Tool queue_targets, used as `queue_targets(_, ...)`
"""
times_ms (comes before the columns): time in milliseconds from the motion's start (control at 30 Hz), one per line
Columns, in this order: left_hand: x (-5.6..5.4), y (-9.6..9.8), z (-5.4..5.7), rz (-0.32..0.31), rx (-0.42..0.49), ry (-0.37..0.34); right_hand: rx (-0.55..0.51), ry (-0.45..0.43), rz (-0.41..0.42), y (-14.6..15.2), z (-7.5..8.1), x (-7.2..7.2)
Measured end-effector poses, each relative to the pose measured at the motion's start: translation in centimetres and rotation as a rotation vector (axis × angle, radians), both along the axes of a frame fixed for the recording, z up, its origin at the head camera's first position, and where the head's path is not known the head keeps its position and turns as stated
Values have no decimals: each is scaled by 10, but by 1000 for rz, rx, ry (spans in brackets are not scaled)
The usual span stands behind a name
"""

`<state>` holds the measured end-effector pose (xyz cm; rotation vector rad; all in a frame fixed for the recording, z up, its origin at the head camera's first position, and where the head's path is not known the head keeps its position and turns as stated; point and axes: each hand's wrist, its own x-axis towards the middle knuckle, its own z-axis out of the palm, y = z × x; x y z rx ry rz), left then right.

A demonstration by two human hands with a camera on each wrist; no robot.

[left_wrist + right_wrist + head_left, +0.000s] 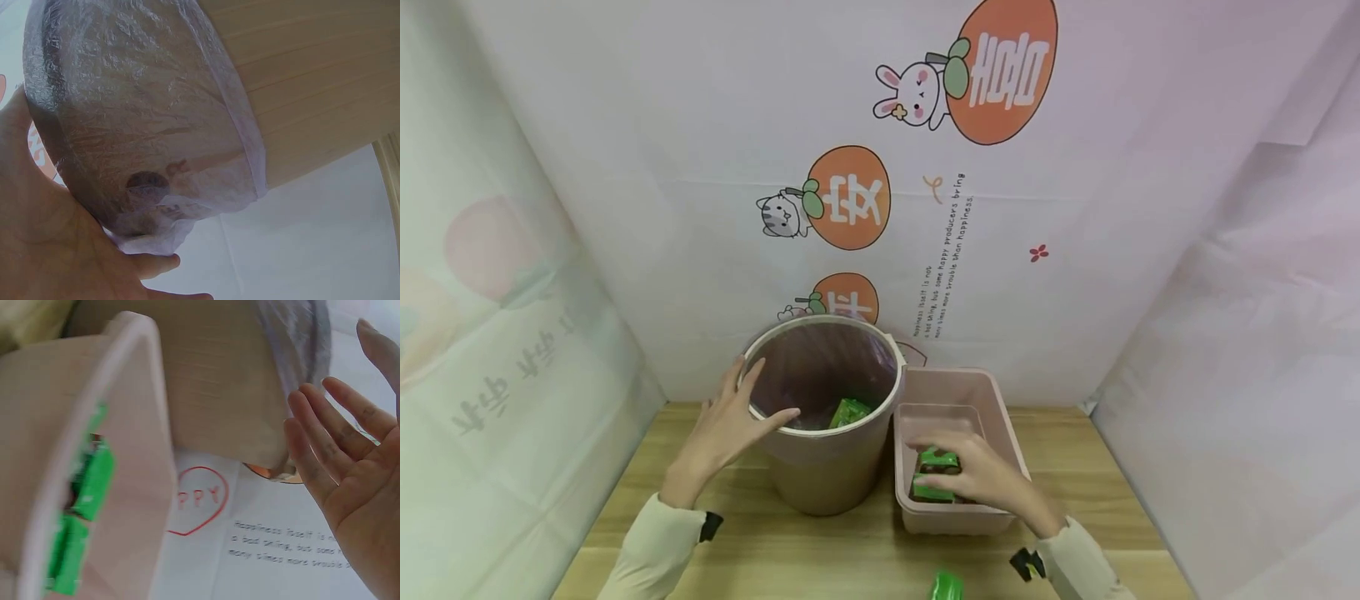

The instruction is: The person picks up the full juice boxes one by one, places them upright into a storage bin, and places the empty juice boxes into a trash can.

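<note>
My left hand (730,421) is spread at the left rim of a round waste bin (831,475), its thumb reaching over the near edge. The bin is lined with a thin, see-through plastic bag (144,94) folded over its rim. Inside lies a green packet (849,412). My right hand (973,471) hovers over a pink rectangular basin (958,523), its fingers extended and holding nothing. Under it, green packets (934,490) with dark printing lie in the basin, partly hidden by the hand. The right wrist view shows the open palm and packets (94,481) behind the basin wall.
Another green item (946,586) lies on the wooden table (820,558) at the front edge of view. Bin and basin stand side by side, close to a white printed backdrop (715,250). White sheets also hang at the left and right.
</note>
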<state>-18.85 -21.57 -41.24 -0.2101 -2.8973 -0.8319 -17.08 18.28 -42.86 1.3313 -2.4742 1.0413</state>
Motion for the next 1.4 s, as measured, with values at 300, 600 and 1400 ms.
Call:
queue_targets(300,-1,1,2,-1,-5,7,45,-13,-27,15,-36,42)
queue_targets(600,-1,1,0,4,-9,20,104,-143,-51,27,-62,72)
queue_targets(1400,-1,1,0,-3,-3,22,130,-318,-68,40,-130,99)
